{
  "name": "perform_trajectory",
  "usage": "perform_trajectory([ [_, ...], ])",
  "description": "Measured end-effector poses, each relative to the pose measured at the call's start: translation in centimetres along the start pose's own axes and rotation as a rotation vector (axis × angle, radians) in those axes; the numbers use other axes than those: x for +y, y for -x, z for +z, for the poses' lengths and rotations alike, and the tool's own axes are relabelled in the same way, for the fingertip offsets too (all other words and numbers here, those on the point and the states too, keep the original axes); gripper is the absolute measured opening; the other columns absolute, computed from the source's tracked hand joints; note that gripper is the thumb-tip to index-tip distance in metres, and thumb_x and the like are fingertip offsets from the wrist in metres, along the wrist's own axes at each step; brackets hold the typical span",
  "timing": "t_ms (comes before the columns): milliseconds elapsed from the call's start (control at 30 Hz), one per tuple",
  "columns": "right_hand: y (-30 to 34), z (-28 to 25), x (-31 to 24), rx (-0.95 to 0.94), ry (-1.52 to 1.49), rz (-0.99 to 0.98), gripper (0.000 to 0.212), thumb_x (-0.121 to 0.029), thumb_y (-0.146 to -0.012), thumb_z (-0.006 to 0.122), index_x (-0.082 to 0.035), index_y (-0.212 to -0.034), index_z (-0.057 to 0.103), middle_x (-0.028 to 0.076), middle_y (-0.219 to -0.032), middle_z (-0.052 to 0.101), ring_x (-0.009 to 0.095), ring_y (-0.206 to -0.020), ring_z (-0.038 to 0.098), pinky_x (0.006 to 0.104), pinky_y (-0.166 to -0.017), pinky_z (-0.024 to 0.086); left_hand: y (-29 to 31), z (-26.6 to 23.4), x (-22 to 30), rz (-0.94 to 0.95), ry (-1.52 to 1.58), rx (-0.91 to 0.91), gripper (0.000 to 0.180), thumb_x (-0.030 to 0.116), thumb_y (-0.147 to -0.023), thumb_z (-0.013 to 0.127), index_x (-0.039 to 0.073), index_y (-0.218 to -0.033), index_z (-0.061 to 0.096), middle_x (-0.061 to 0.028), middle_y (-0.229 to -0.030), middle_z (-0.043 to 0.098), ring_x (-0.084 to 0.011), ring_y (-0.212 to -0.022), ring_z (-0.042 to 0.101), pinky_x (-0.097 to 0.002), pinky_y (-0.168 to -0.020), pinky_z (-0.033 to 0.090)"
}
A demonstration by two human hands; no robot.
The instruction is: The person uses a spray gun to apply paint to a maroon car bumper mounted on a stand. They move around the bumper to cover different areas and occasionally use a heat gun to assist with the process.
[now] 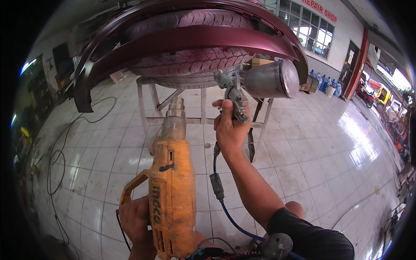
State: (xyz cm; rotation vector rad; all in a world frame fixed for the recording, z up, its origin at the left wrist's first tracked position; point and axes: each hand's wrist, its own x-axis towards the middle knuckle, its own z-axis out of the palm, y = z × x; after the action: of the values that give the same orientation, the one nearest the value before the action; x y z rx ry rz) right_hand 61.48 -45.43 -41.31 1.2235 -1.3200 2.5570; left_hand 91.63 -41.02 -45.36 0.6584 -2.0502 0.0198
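Note:
My left hand (135, 216) is wrapped round the handle of an orange heat gun (173, 186). Its metal nozzle (176, 108) points forward, toward the bumper. In my right hand (232, 125) is a metal spray gun (234, 96) with a grey paint cup (273, 79) on its right side. A blue air hose (236, 225) runs from below that hand toward me. Ahead of both tools, a dark red car bumper (195, 42) rests over stacked tires (190, 65), which have red overspray on their tread. Neither tool touches the bumper.
A metal stand (203, 106) carries the tires. Dark cable (63, 151) snakes over the tiled floor (299, 173) at left. Blue water jugs (324, 83) and a white bucket (330, 90) stand by the far right wall. Motorcycles (366, 93) are parked beyond a red post (357, 65).

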Motion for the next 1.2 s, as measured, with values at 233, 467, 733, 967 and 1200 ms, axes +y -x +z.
perform_trajectory([
  [233, 0.4, -0.3, -0.3, -0.138, -0.111, 0.040, 0.053, -0.027, -0.103, 0.063, 0.000, -0.144, 0.046, 0.001, -0.090, 0.065, 0.000, -0.064, 0.048, 0.0170, -0.055, 0.039, 0.6, 0.3, -1.5, -0.006, 0.103, -0.020, 0.040, 0.030, -0.089, 0.072, -0.001, -0.113, 0.067, -0.0077, -0.089, 0.067, -0.0238, -0.084, 0.065, -0.0404, -0.078, 0.045],
  [467, -1.0, -2.6, -1.1, -0.094, -0.063, -0.018, 0.049, -0.028, -0.102, 0.064, 0.000, -0.139, 0.049, 0.000, -0.086, 0.061, 0.004, -0.070, 0.050, 0.0200, -0.061, 0.042, -0.2, 1.0, 0.0, -0.011, 0.034, -0.021, 0.036, 0.023, -0.088, 0.072, -0.003, -0.113, 0.066, -0.0124, -0.093, 0.068, -0.0276, -0.085, 0.065, -0.0420, -0.082, 0.046],
  [733, -4.3, -9.6, 0.0, 0.068, 0.047, -0.093, 0.044, -0.027, -0.101, 0.066, -0.002, -0.135, 0.051, -0.001, -0.081, 0.056, 0.005, -0.069, 0.049, 0.0218, -0.059, 0.041, -0.8, 2.2, 2.0, -0.053, 0.085, -0.042, 0.030, 0.016, -0.089, 0.069, -0.002, -0.113, 0.066, -0.0128, -0.097, 0.067, -0.0290, -0.088, 0.064, -0.0414, -0.082, 0.046],
  [967, -8.4, -17.5, 0.0, 0.207, 0.217, -0.131, 0.040, -0.024, -0.102, 0.065, -0.002, -0.134, 0.053, -0.004, -0.075, 0.054, 0.003, -0.065, 0.047, 0.0210, -0.054, 0.039, -0.6, 4.0, 2.6, -0.041, 0.159, 0.012, 0.026, 0.011, -0.088, 0.066, -0.002, -0.110, 0.066, -0.0147, -0.093, 0.066, -0.0309, -0.085, 0.064, -0.0429, -0.077, 0.047],
  [1200, -13.2, -25.8, 2.2, 0.346, 0.501, -0.235, 0.040, -0.026, -0.102, 0.065, -0.003, -0.133, 0.055, -0.001, -0.076, 0.059, 0.009, -0.068, 0.053, 0.0273, -0.062, 0.046, -0.2, 4.8, 2.5, -0.040, 0.158, -0.007, 0.026, 0.010, -0.088, 0.065, -0.003, -0.110, 0.065, -0.0172, -0.092, 0.066, -0.0334, -0.084, 0.064, -0.0445, -0.076, 0.047],
])
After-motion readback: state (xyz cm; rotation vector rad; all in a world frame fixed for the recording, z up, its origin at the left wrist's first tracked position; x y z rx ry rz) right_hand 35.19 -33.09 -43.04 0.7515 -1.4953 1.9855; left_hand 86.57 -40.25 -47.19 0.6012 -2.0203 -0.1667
